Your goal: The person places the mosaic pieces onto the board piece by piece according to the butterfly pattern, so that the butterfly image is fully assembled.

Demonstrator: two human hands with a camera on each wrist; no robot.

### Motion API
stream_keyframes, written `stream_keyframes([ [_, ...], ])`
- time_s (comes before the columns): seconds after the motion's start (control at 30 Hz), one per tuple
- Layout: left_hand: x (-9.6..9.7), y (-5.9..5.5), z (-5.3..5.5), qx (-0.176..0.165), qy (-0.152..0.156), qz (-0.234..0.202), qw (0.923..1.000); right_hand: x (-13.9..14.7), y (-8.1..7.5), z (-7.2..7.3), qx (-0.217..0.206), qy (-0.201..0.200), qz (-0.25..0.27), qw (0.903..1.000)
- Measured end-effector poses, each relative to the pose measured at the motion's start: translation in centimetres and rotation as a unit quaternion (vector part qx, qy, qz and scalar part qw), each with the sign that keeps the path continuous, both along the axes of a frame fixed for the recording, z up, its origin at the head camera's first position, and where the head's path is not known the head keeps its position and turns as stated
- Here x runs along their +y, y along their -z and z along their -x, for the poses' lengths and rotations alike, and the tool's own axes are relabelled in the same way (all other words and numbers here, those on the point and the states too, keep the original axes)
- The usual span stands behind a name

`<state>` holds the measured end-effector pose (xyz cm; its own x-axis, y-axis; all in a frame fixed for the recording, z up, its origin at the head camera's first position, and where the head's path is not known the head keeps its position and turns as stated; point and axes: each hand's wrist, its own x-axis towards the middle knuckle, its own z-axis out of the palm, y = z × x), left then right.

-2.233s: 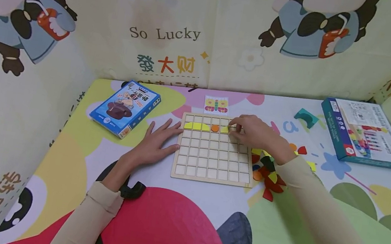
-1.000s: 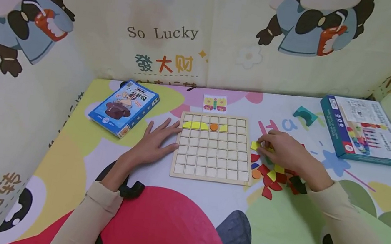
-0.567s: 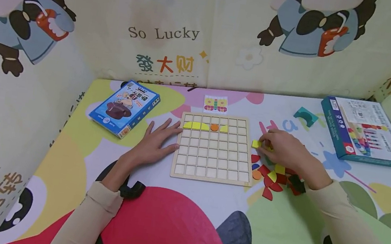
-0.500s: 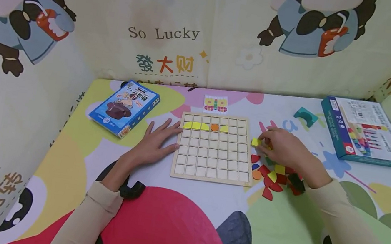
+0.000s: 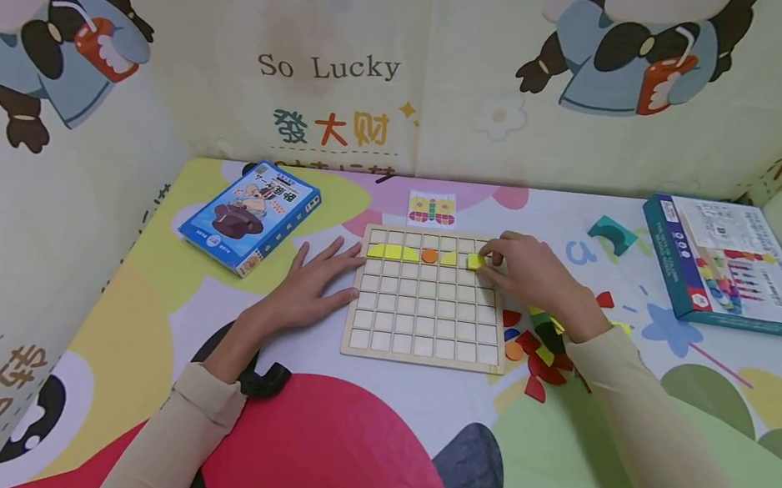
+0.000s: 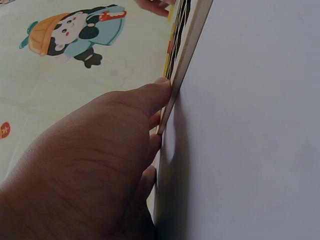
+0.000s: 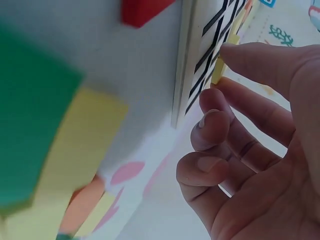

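Note:
A wooden grid board (image 5: pixel 424 308) lies on the table, with yellow pieces (image 5: pixel 393 252) and an orange disc (image 5: pixel 429 256) in its second row. My right hand (image 5: pixel 534 275) pinches a small yellow piece (image 5: pixel 475 262) between thumb and index finger over that row, towards the right side. In the right wrist view the yellow piece (image 7: pixel 218 69) shows edge-on between the fingertips, its other fingers curled loosely. My left hand (image 5: pixel 309 287) lies spread on the table, thumb and fingertips touching the board's left edge. The left wrist view shows the thumb (image 6: pixel 152 95) against that edge.
Loose red, yellow, green and orange pieces (image 5: pixel 545 370) are heaped right of the board, partly under my right forearm. A butterfly pattern card (image 5: pixel 432 210) lies behind it. A blue box (image 5: pixel 251 216) stands left, a larger box (image 5: pixel 732 266) right, with a teal arch block (image 5: pixel 613 235) beside it.
My right hand went from the board to the loose pieces, took a yellow piece there and carried it left, back over the board. My left hand has stayed in place.

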<state>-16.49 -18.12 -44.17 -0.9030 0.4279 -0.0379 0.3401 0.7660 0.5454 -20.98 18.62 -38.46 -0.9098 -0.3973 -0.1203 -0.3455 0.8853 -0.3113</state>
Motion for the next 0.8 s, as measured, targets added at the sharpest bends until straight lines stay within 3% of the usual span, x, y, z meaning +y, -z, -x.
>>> stream_keyframes([
  [0.27,0.0,-0.2,-0.2,0.000,0.001,-0.006,1.0000,-1.3,0.4,0.9,-0.004,-0.012,0.008,0.9999],
  [0.8,0.2,-0.3,-0.2,0.007,0.001,-0.010,0.9999,-1.0,0.9,0.9,-0.009,-0.010,0.021,0.9997],
])
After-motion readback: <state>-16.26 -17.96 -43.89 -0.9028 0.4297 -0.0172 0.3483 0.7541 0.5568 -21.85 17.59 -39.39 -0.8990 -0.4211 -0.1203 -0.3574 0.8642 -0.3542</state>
